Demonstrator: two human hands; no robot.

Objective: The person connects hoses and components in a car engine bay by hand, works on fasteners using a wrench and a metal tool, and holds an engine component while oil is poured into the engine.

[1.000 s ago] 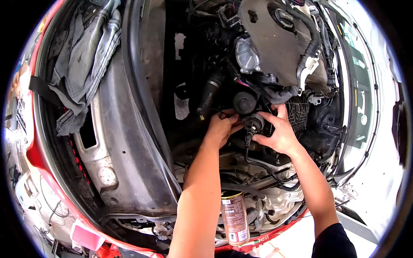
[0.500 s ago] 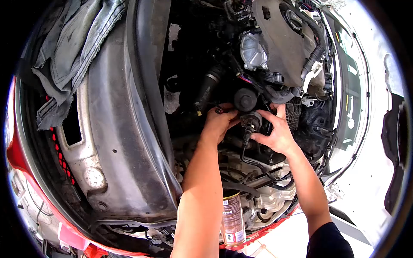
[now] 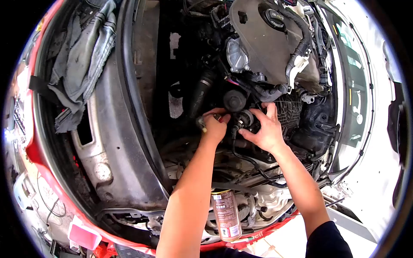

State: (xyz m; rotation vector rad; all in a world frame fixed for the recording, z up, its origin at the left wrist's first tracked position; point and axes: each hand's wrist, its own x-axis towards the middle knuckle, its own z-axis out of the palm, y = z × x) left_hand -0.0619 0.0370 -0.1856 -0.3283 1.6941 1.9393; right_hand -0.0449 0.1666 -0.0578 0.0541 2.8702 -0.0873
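Observation:
Deep in a car's engine bay, my right hand [image 3: 269, 131] has its thumb and fingers curled around a round dark part [image 3: 245, 117] with a connector and a thin black hose [image 3: 249, 161] running from it. My left hand [image 3: 215, 125] is closed just left of that part. A small blurred piece with a yellowish tip [image 3: 204, 129] sticks out from its left side; its kind cannot be made out. Directly above both hands sits a round black cap [image 3: 235, 100].
A dark engine cover [image 3: 266, 47] lies at the upper right. Grey cloth [image 3: 88, 64] drapes over the front panel [image 3: 133, 172]. A brown can [image 3: 226, 215] stands below my forearms. Beyond the red bumper is a pink-and-white container [image 3: 84, 234].
The camera view has shifted, so the engine appears further left. The yellow-tipped piece now appears against my left hand and is blurred. My right hand stays on the round part.

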